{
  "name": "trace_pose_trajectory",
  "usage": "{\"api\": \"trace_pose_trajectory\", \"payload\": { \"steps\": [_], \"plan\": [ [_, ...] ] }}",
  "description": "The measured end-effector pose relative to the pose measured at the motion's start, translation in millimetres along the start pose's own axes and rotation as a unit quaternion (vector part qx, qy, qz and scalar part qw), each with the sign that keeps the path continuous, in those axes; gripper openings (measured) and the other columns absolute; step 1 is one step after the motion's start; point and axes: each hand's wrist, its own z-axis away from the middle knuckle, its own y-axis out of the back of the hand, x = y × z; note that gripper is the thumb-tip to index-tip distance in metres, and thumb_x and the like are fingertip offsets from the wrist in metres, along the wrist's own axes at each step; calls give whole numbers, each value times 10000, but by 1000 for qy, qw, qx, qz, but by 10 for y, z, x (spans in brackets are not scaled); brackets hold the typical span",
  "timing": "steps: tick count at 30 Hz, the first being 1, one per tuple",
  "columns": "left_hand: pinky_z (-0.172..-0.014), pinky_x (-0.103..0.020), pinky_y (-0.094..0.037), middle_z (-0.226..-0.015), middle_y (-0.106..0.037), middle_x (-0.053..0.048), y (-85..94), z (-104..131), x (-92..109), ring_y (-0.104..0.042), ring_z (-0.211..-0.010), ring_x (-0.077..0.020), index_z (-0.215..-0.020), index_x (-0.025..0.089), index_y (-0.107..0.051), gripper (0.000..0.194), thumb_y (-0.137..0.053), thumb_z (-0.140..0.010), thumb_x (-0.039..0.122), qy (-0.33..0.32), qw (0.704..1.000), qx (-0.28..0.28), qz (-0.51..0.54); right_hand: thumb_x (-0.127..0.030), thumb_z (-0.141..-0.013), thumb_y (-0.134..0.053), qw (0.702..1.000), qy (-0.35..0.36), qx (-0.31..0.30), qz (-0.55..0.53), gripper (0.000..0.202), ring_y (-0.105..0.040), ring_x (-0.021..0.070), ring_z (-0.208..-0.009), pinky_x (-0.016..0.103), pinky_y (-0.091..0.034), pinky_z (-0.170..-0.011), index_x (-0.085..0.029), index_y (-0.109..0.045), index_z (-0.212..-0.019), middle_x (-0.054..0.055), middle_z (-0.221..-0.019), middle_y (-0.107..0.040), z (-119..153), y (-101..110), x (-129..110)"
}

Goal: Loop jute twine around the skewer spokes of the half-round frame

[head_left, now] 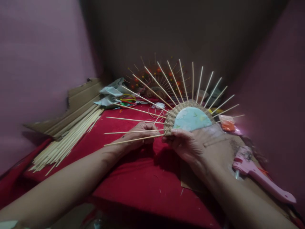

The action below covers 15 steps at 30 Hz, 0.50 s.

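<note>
A half-round woven piece [168, 122] with a braided tan rim and a pale blue floral centre [190, 119] stands tilted in front of me. Many thin wooden sticks [150, 89] fan out from its rim. My right hand [182, 141] pinches the lower left end of the rim between thumb and fingers. Just left of that, my left hand [144, 133] has its fingers curled together behind the lowest sticks. Whatever it may hold is too small to make out.
Loose sticks [69, 136] lie at the left by folded cardboard [83, 105]. Scissors [140, 102] and cloth [111, 92] sit behind. A pink glue gun [262, 175] rests at the right on the red-covered table [152, 181]. A decorated fan-shaped piece [157, 74] stands at the back.
</note>
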Motion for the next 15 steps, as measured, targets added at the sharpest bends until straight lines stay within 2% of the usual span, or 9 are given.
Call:
{"api": "trace_pose_trajectory", "payload": {
  "steps": [4, 6, 8, 10, 11, 12, 15],
  "plan": [
    [-389, -186, -278, -480, -481, 37, -10, 21, -4, -391, -395, -54, -708, 143, -600, 215, -684, -741, 338, 1, 999, 29, -36, -131, -562, -720, 1000, -6, 10, 7, 65, -624, 137, -593, 288, -527, -643, -122, -691, -620, 16, -618, -692, 10, -4, -23],
    [-396, -197, -330, -527, -540, 10, 38, 32, 7, -459, -414, -80, -848, 141, -649, 220, -690, -724, 318, -11, 996, 75, -44, -131, -565, -717, 1000, 4, 11, 11, 90, -628, 142, -604, 287, -528, -641, -123, -704, -654, 22, -634, -702, 11, -9, -34],
    [-404, -208, -367, -616, -592, -10, 152, 36, 50, -489, -430, -90, -1015, 157, -637, 318, -659, -729, 293, -39, 988, 142, -44, -126, -560, -713, 1000, 19, 18, 10, 101, -632, 147, -612, 293, -533, -642, -133, -709, -661, 19, -641, -707, 8, -14, -44],
    [-409, -200, -372, -688, -608, -15, 344, 21, 130, -470, -428, -71, -1058, 162, -610, 328, -601, -745, 258, -79, 968, 227, -76, -124, -552, -715, 999, 28, 27, 10, 98, -638, 157, -620, 309, -539, -653, -145, -707, -647, 16, -639, -707, 3, -17, -58],
    [-418, -196, -380, -679, -605, -19, 467, 3, 182, -472, -434, -68, -1002, 136, -621, 290, -580, -731, 232, -103, 931, 308, -165, -126, -550, -717, 999, 31, 30, 12, 83, -641, 163, -625, 318, -540, -659, -150, -701, -628, 16, -632, -703, 0, -20, -68],
    [-435, -203, -395, -670, -599, -22, 604, -23, 240, -484, -449, -75, -979, 119, -621, 281, -567, -724, 223, -114, 908, 347, -206, -130, -551, -718, 999, 34, 32, 15, 64, -641, 169, -627, 327, -540, -663, -155, -693, -605, 18, -620, -698, -1, -22, -79],
    [-507, -242, -443, -712, -634, -49, 1045, -149, 414, -557, -538, -123, -915, 106, -637, 255, -539, -696, 193, -127, 858, 392, -306, -132, -561, -720, 998, 43, 34, 22, 57, -627, 168, -631, 335, -535, -662, -166, -675, -567, 21, -616, -686, -2, -27, -112]
  ]
}}
